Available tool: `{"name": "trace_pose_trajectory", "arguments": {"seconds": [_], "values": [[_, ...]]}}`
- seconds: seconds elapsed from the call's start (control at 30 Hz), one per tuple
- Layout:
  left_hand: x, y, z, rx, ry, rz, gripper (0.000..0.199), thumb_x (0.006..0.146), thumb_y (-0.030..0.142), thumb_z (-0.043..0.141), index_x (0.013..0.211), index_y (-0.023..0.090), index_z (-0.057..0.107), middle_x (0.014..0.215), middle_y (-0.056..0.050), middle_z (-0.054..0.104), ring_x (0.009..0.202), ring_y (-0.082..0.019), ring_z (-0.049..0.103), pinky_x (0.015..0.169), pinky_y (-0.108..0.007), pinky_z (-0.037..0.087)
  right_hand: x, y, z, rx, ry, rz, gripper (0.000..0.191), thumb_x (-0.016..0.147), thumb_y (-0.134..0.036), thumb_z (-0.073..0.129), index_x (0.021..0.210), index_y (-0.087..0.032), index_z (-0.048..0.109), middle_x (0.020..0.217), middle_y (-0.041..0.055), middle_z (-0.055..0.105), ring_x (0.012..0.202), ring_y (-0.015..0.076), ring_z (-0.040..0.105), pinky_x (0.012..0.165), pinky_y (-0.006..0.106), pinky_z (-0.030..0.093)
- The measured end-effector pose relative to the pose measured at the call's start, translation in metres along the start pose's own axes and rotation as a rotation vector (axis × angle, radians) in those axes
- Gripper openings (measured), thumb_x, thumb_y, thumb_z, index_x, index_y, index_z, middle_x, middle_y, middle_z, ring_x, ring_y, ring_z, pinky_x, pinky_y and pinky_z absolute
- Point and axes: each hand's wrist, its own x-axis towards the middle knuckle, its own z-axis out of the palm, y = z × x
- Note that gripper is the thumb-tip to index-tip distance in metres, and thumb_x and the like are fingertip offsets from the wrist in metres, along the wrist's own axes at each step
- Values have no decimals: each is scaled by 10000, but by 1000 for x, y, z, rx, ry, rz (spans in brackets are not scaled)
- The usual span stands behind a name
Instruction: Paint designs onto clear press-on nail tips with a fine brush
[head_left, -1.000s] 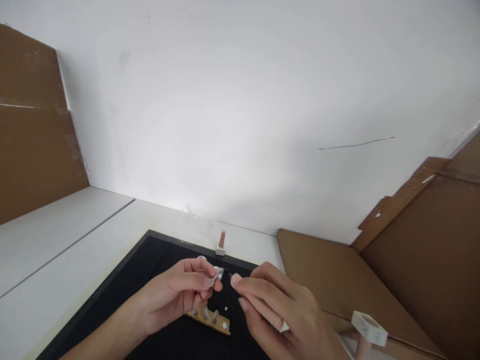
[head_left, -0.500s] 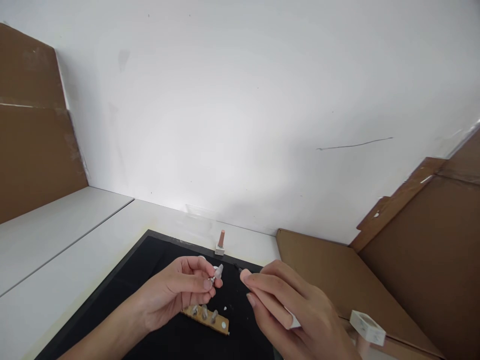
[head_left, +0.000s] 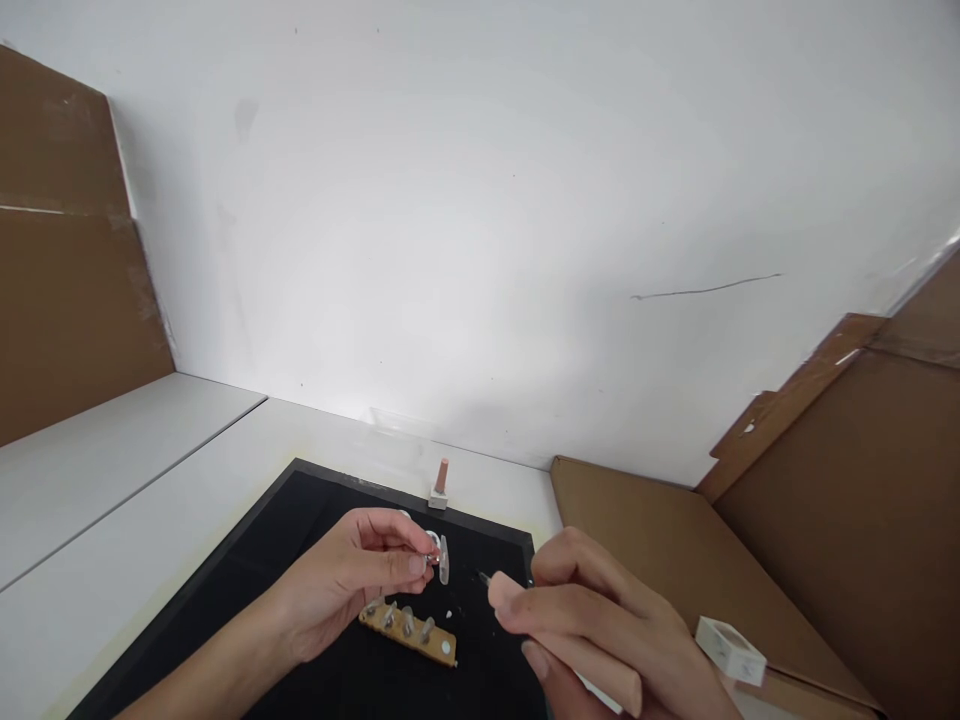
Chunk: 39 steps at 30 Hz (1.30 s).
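Between thumb and fingertips, my left hand [head_left: 360,575] pinches a small metal stem that carries a clear nail tip [head_left: 444,560]. My right hand [head_left: 607,620] is closed around a pinkish brush handle [head_left: 585,660], whose dark thin tip [head_left: 484,577] points left toward the nail tip without touching it. Below my left hand, a yellow-brown strip [head_left: 427,650] lies on the black mat [head_left: 330,680] with several clear nail tips standing on it and a white dot at its right end.
A small bottle with a pink cap [head_left: 440,485] stands at the mat's far edge. A white square-rimmed container [head_left: 731,650] is at the lower right, near a cardboard panel [head_left: 675,560]. A white wall [head_left: 450,200] rises behind the table.
The nail tip in my left hand has turned to a more upright angle. My right hand has shifted slightly right, and the brush handle now lies at a different tilt.
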Motion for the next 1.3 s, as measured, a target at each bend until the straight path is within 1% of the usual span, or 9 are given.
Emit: {"name": "trace_pose_trajectory", "arguments": {"seconds": [0.2,0.33,0.43,0.6,0.73,0.87,0.93,1.13,1.3], "values": [[-3,0,2,131,47,75,176,586,239,854,689,155,738,629,-2,678,590,-93,572,600,-201,417,-1,-4,0,85,-15,8,324,754,30,429,824,-252,571,712,-19,408,558,104,454,474,201,384],[-4,-4,-1,199,65,133,172,595,243,848,706,164,742,651,-6,681,599,-103,571,600,-211,416,0,-4,3,111,-97,-18,315,754,22,434,847,-244,573,715,-12,439,585,110,481,492,200,409],[-4,-6,-2,239,66,145,166,598,250,842,706,166,748,659,-13,681,611,-115,572,609,-223,423,-2,-1,5,106,-154,-24,315,746,22,425,848,-233,578,725,-4,468,583,106,502,487,196,413],[-5,-5,1,287,54,153,127,616,236,824,700,168,758,660,-13,662,614,-119,559,597,-222,428,-2,-3,3,40,-232,33,352,697,38,420,844,-233,590,774,12,530,646,117,567,541,205,459],[-5,-6,2,307,43,168,98,623,224,816,689,169,768,668,-12,652,611,-113,551,589,-215,435,1,-5,4,10,-210,37,351,671,36,400,805,-225,592,729,7,517,589,106,553,500,189,446],[-5,-9,1,335,31,198,86,632,222,809,691,169,777,692,-29,664,637,-129,561,597,-230,449,1,-1,8,2,-182,38,352,649,44,393,773,-218,592,694,-3,500,557,96,533,461,173,415],[-4,-11,0,342,18,221,71,642,214,803,696,175,781,707,-37,675,657,-139,576,609,-240,458,1,1,9,4,-194,40,343,642,44,400,759,-215,592,691,-7,491,544,91,514,457,173,399],[-4,-13,0,362,15,307,62,647,154,792,696,193,788,725,-39,693,699,-148,608,653,-247,480,1,2,8,-31,-196,48,313,688,20,413,804,-208,595,711,-4,483,544,93,488,458,186,388],[-5,-17,0,394,9,338,75,660,135,774,710,189,790,725,-47,695,672,-149,613,621,-243,488,-1,1,8,-53,-178,75,296,723,0,406,808,-210,596,728,2,498,546,92,498,469,191,401]]}}
